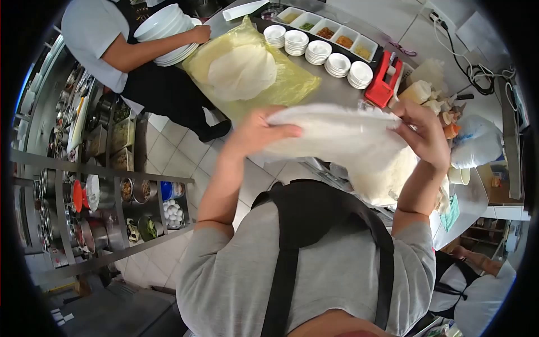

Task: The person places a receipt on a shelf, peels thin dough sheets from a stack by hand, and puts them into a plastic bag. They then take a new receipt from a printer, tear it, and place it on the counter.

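Note:
My left hand pinches the left end of a thin white sheet, which looks like a soft round wrapper or flatbread. At its other end, my right hand grips the edge between thumb and fingers. The sheet hangs stretched between both hands, in front of my chest. Beyond my left hand, similar pale round sheets lie on a yellow plastic bag on the counter. Below my right hand is a cream-coloured mass, partly covered by the held sheet; I cannot make out what it is.
Stacks of small white dishes line the counter before a row of topping trays. A red tape dispenser and squeeze bottles stand right. A co-worker carries white bowls. Another person is lower right; shelving runs left.

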`<state>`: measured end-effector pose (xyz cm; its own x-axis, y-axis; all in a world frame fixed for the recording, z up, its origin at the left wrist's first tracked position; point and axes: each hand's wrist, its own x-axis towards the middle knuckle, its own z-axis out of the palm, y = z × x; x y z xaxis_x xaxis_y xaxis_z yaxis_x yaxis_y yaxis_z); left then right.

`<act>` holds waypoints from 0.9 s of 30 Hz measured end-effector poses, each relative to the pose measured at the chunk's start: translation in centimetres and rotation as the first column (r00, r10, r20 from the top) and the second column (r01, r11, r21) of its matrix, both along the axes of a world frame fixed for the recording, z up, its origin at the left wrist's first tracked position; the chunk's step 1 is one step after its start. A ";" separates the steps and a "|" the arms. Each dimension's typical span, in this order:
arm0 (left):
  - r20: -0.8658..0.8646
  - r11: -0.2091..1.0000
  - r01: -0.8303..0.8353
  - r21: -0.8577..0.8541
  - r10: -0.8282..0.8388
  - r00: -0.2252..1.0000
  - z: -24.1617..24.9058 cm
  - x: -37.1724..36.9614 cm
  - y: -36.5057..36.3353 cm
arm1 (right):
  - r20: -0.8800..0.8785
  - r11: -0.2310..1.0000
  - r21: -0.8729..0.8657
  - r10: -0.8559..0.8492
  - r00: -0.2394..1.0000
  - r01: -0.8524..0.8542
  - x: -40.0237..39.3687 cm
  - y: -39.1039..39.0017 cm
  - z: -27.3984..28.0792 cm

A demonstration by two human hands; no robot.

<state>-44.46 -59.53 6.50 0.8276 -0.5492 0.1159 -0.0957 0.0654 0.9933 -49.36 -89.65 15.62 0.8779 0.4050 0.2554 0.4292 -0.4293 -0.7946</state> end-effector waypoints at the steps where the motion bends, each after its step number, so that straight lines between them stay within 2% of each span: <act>1: -0.002 1.000 -0.006 0.003 0.006 1.000 -0.8 1.5 1.8 | -0.033 0.999 -0.038 -0.003 0.999 0.002 0.9 0.7 -0.5; 2: -0.096 0.998 -0.032 -0.058 0.026 0.995 -2.7 4.0 3.5 | -0.145 0.985 0.171 0.038 0.989 -0.013 1.9 0.7 -1.6; 3: -0.188 0.991 -0.063 -0.118 0.040 0.981 -4.6 6.6 4.6 | -0.145 0.985 0.171 0.047 0.988 -0.022 2.3 1.4 -1.5; 5: -0.089 0.955 -0.269 0.125 0.281 0.956 -7.5 11.5 4.4 | -0.202 0.874 0.486 0.089 0.975 0.021 2.8 3.0 -1.1; 6: 0.153 0.870 -0.415 0.266 0.387 0.909 -10.7 14.4 4.7 | -0.249 0.877 0.478 0.083 0.965 0.048 3.2 2.9 -1.5; 7: 0.400 0.743 -0.567 0.357 0.427 0.811 -13.8 16.3 5.2 | -0.248 0.875 0.481 0.084 0.965 0.048 3.3 3.1 -1.7; 8: 0.406 0.743 -0.566 0.357 0.422 0.811 -15.6 17.1 5.4 | -0.301 0.866 0.492 0.075 0.951 0.088 3.2 3.4 -1.8; 10: 0.664 0.594 -0.630 0.500 0.204 0.719 -16.3 18.7 5.1 | -0.374 0.861 0.489 0.064 0.925 0.138 3.4 3.8 -2.1; 11: 0.659 0.602 -0.617 0.506 0.192 0.727 -17.0 19.1 5.1 | -0.381 0.858 0.490 0.051 0.923 0.155 3.4 3.9 -2.6; 13: 0.692 0.512 -0.626 0.589 0.081 0.717 -16.8 19.4 5.1 | -0.369 0.915 0.377 0.004 0.929 0.146 3.9 4.2 -3.6; 15: 0.709 0.517 -0.623 0.588 0.041 0.704 -16.8 19.3 5.1 | -0.333 0.877 0.446 -0.024 0.943 0.180 3.4 4.5 -3.8; 17: 0.730 0.522 -0.625 0.580 0.006 0.683 -16.7 19.4 5.3 | -0.324 0.821 0.444 -0.226 0.918 0.359 2.4 3.6 -3.0; 19: 0.693 0.562 -0.567 0.603 -0.016 0.721 -16.3 19.4 5.7 | -0.319 0.666 0.539 -0.405 0.857 0.515 0.3 2.0 -2.5; 21: 0.710 0.554 -0.574 0.603 -0.044 0.703 -16.7 19.8 5.6 | -0.254 0.629 0.567 -0.481 0.839 0.532 -2.2 -1.8 -3.4; 24: 0.734 0.535 -0.600 0.594 -0.056 0.677 -16.9 19.8 5.5 | -0.277 0.501 0.530 -0.660 0.699 0.684 -5.2 -5.6 -6.3; 26: 0.744 0.530 -0.615 0.584 -0.046 0.667 -16.7 20.1 5.5 | -0.390 0.460 0.266 -0.752 0.531 0.847 -7.1 -10.8 -11.5; 27: 0.691 0.553 -0.555 0.621 -0.052 0.721 -16.6 20.3 5.7 | -0.333 0.435 -0.045 -0.855 0.397 0.899 -7.8 -14.4 -15.5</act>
